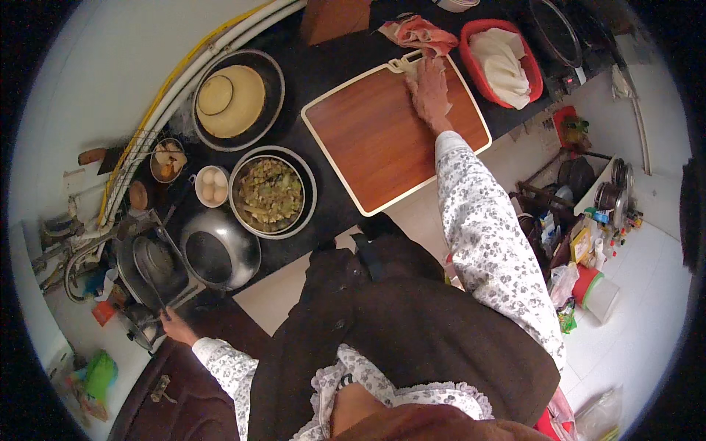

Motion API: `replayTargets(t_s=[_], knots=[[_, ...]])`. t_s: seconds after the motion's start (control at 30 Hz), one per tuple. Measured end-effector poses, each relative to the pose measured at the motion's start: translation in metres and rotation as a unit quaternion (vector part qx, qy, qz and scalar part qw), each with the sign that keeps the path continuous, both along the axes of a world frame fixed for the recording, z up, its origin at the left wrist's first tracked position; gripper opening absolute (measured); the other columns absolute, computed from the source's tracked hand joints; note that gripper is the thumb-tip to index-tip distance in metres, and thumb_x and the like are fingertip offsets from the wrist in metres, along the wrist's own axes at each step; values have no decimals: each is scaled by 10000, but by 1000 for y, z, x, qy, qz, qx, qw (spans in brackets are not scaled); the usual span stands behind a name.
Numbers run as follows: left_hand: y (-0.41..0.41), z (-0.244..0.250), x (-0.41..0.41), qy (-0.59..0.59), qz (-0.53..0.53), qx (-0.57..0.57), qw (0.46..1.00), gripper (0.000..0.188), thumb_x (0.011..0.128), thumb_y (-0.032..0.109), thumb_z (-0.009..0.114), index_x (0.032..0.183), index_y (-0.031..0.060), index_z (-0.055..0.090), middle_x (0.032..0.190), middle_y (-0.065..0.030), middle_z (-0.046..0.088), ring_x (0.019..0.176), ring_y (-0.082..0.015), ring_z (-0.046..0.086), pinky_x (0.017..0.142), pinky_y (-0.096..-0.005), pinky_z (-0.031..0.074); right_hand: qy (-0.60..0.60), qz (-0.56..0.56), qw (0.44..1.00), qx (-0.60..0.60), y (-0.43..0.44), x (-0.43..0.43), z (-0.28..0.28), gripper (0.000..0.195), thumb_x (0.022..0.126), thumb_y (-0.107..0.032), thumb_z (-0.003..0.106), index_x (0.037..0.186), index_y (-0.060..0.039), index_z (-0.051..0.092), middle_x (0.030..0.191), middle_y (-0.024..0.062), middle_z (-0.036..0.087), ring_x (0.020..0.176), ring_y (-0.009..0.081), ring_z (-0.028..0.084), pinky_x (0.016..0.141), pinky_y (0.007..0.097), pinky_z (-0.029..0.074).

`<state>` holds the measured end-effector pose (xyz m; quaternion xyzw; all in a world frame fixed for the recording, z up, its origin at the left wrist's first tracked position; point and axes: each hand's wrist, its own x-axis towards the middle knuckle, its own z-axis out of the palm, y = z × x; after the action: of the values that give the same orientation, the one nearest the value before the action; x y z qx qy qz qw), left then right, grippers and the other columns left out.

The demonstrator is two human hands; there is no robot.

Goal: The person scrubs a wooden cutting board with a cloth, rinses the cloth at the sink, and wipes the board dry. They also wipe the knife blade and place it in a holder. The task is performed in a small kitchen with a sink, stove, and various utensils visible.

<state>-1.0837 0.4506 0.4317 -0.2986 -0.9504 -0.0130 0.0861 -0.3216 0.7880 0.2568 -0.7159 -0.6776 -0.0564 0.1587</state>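
Note:
My right hand (432, 95) lies over the upper right part of a wood-patterned cutting board (380, 138) with a pale rim. Crumpled pale material, apparently a cloth (411, 74), shows under its fingers. A red and white cloth (418, 34) lies just beyond the board's handle. At the lower left, my left hand (179, 327) is closed around the end of a long, thin, dark utensil (151, 284), whose other end reaches over the sink (124, 270); its kind is unclear. Left of the board, a metal bowl (270, 195) holds a chopped green filling.
A cup of eggs (212, 186), an empty metal bowl (220, 251) and a pan with an upturned yellowish bowl (237, 102) stand on the dark counter. A red basket (469, 60) with white cloth is right of the board. Pipes (165, 110) line the wall; shelves stand lower right.

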Motion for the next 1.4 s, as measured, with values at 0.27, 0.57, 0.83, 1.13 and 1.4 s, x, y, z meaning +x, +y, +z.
replayTargets(t_s=[0.27,0.57,0.83,1.13,1.4], knots=[[4,-9,-6,-19,-27,58,998,501,905,468,564,1174,55,656,1086,-218,666,970,-387,638,844,-441,480,66,90,992,-50,-47,-80,3,723,910,-437,527,1464,-32,300,1535,171,262,1427,338,209,1167,463,116],[13,-13,-8,-39,-62,98,992,481,906,451,580,1159,50,662,1048,-224,673,928,-391,640,819,-433,479,400,186,893,-87,-96,-138,1,446,911,-237,564,1318,-62,508,1386,147,488,1295,289,450,1080,417,344],[-1,-8,-4,-22,-54,101,993,453,915,429,574,1170,65,658,1053,-237,666,930,-407,630,820,-442,473,354,13,933,-64,-57,-56,76,399,930,-205,536,1289,-29,537,1279,199,573,1103,306,612,932,372,467],[-3,-11,-13,-38,-37,89,995,437,914,415,583,1171,69,657,1073,-232,663,961,-393,628,836,-431,472,45,110,992,-45,-42,-133,27,637,918,-382,541,1448,-87,351,1519,164,289,1420,338,217,1142,495,171],[-4,-14,-18,-60,-46,113,991,402,910,361,604,1170,61,658,1085,-221,665,965,-379,633,832,-416,473,42,259,959,-110,-87,-140,33,614,925,-336,527,1435,-40,352,1491,173,331,1389,346,276,1136,469,207]])
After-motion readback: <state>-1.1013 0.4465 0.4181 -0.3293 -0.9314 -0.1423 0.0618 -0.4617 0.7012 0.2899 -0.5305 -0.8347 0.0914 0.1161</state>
